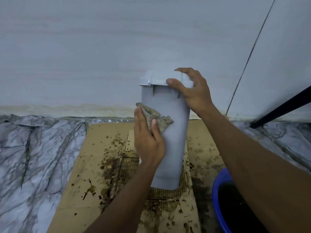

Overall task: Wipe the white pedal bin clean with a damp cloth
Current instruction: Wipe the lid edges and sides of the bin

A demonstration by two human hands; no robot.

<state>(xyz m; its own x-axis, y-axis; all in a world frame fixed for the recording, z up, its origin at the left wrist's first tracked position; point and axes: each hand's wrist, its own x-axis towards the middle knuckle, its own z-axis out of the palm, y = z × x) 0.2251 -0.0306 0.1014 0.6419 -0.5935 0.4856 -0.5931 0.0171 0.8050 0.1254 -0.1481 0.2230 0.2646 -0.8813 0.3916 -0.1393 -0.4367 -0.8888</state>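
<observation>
View from my head camera, looking forward and down: the white pedal bin (170, 140) stands upright at the centre of the scene on a sheet of stained cardboard (94, 165), close to the pale wall (117, 47) on the far side. My right hand (193, 93) clasps the bin's lid (161, 77) at its right edge, thumb pressed on the near face of the lid and fingers curled over its top and far side, a closed grip on the lid. My left hand (148, 138) lies flat against the left side of the bin's body, about halfway up, pinning a crumpled, speckled brownish cloth (159, 118) against the plastic; the thumb sits on the cloth and the fingers reach up behind it, so this hand is closed on the cloth and touching the bin through it. Part of the cloth protrudes to the right of the thumb and above the fingertips. Dark brown spots and smears cover the cardboard near and to the left of the bin's base. Marble-patterned floor (33, 157) shows to the left and right of the cardboard. A blue basin (217, 199) holding dark liquid sits at the near right, partly behind my right forearm. A black rod (277, 108) slants across the far right
</observation>
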